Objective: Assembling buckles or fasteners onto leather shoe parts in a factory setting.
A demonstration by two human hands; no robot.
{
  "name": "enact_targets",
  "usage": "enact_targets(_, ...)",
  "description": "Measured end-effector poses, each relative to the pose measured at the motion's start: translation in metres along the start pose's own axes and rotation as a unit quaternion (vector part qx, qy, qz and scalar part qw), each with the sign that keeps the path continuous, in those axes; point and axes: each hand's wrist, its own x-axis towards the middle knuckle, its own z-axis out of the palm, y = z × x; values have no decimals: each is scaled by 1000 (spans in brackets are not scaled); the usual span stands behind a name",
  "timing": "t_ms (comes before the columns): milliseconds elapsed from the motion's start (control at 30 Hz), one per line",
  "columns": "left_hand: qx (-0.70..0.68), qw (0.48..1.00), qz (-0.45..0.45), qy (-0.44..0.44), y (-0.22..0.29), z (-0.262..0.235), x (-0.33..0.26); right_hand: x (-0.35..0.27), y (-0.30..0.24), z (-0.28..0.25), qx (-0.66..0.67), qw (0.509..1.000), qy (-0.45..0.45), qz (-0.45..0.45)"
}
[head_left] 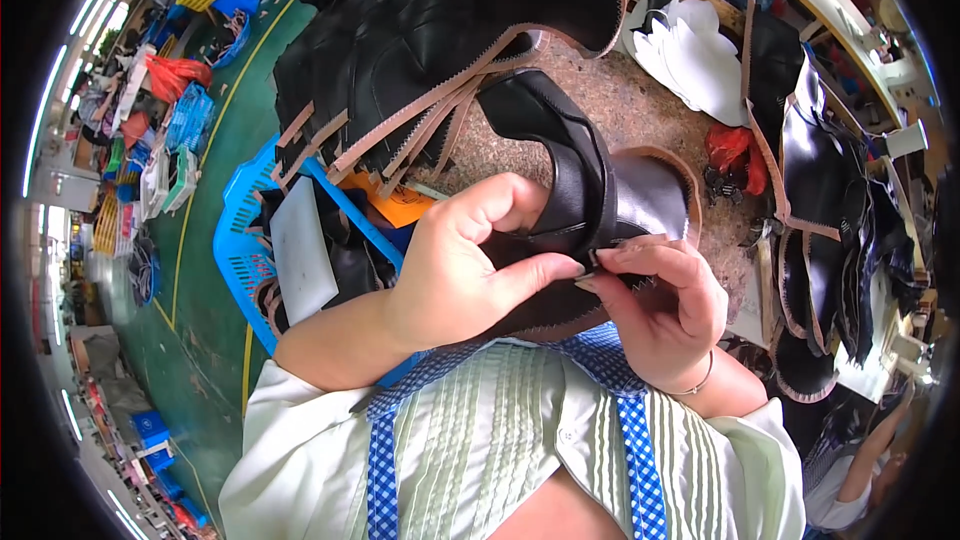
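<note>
A black leather shoe upper (645, 195) with a brown zigzag-cut edge is held close in front of my body. A black strap curves up over it. My left hand (450, 265) is closed on the leather at its left side, fingers curled behind and thumb stretched toward the middle. My right hand (665, 305) pinches at the base of the strap, thumb and forefinger almost meeting my left thumb. Whatever small part lies between the right fingertips is too small to make out. The underside of the upper is hidden by both hands.
A large pile of black leather uppers (400, 50) covers the back of the speckled worktable (590, 90). A blue basket (235, 225) with a white board (303, 245) stands left. White cut pieces (700, 55), red plastic (735, 152) and hanging black uppers (812, 175) are right. Another person (865, 465) sits lower right.
</note>
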Motion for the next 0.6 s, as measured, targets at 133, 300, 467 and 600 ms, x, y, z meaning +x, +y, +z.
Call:
enact_targets(133, -78, 997, -12, 18, -2, 5, -3, -1, 2, 0, 10, 1000, 5, -22)
enact_targets(300, -117, 991, -21, 55, -10, 12, -11, 1, -1, 1, 8, 1000, 18, -18)
enact_targets(467, -188, 979, -25, 74, -6, 19, -10, 0, 0, 1, 22, 999, 23, 2)
enact_targets(600, -233, 968, -43, 79, -10, 19, -9, 2, -1, 1, 18, 1000, 23, 9)
